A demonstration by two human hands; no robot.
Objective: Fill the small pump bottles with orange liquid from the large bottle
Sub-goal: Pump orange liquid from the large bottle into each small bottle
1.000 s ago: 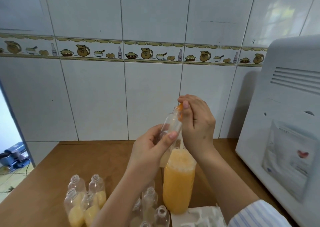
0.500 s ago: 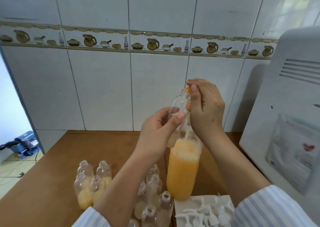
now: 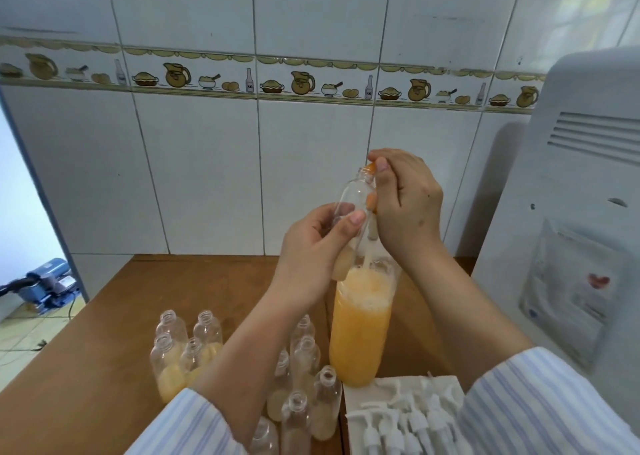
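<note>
Hands meet above the large bottle (image 3: 360,330), which stands upright on the wooden table (image 3: 104,350) and holds foamy orange liquid most of the way up. Left hand (image 3: 311,250) grips a small clear bottle (image 3: 351,205) round its body, thumb across the front, tilted with its open neck up and to the right. Right hand (image 3: 407,208) is curled beside that neck, fingertips pinching something orange (image 3: 371,167) at the mouth; what it is, cannot tell. Near the left forearm, two clusters of small bottles: four partly filled (image 3: 180,354) at left, several more (image 3: 304,378) beside the large bottle. White pump heads (image 3: 405,416) lie at lower right, just beside the large bottle's base.
</note>
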